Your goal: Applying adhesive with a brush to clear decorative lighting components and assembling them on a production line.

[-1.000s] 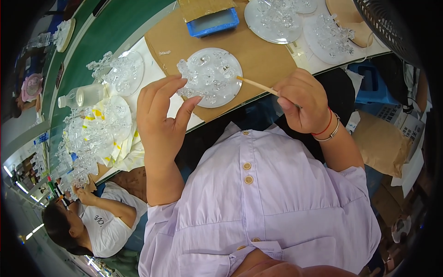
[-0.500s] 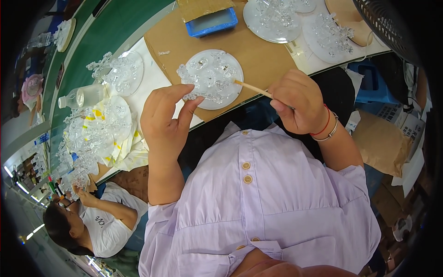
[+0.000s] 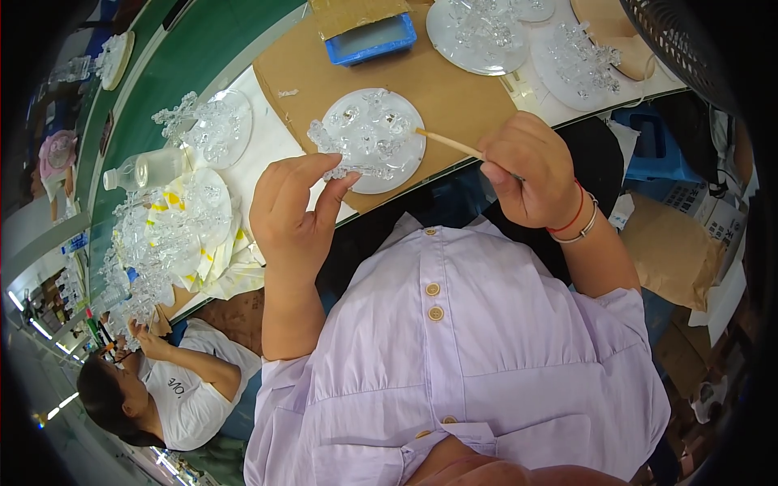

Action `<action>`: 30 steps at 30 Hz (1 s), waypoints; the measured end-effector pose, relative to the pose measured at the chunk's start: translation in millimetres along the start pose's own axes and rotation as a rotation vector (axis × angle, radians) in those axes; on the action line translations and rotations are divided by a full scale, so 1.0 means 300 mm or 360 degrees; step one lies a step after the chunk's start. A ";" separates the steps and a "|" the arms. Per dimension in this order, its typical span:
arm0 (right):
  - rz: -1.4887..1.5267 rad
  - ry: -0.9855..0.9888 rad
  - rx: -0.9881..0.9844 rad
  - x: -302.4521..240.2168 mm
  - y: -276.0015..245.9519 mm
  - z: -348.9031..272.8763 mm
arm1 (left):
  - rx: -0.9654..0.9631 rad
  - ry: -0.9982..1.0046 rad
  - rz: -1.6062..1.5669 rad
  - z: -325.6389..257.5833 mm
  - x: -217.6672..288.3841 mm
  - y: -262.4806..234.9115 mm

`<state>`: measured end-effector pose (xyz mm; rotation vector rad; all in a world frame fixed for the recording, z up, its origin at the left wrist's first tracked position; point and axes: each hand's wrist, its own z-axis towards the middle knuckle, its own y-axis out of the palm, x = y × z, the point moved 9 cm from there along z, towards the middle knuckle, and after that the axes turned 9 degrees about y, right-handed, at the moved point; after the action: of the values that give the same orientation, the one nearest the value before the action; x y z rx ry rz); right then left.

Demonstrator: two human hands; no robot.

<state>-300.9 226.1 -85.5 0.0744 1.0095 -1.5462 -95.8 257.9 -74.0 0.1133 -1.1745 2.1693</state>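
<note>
In front of me on brown cardboard lies a round white disc (image 3: 412, 160) crowded with clear, glittering plastic pieces. My left hand (image 3: 288, 202) pinches a small clear plastic piece (image 3: 369, 172) at the disc's near left edge, thumb and forefinger at its end. Closed around a thin wooden stick (image 3: 454, 144), my right hand (image 3: 531, 174) is to the right of the disc. The stick's pale tip points left at the disc's right side; whether it touches anything there I cannot tell.
Beyond the disc stands a blue tray (image 3: 373, 44) partly covered by cardboard (image 3: 356, 14). More discs with clear pieces (image 3: 478, 61) sit at the far right, near a dark fan grille (image 3: 681, 40). Leftward are a clear bottle (image 3: 146, 168), piled clear pieces (image 3: 154, 231) and a seated co-worker (image 3: 186, 389).
My right hand has moved slightly up, and the stick's tip has shifted a little away from me. The left hand has moved slightly nearer, still pinching.
</note>
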 end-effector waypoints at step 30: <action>0.0026 0.0206 -0.0050 0.039 -0.038 -0.003 | 0.0103 -0.0020 0.0097 0.011 0.040 0.039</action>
<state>-314.0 216.4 -86.5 0.1623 1.1323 -1.5254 -112.6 256.9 -76.0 0.1205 -1.1281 2.2638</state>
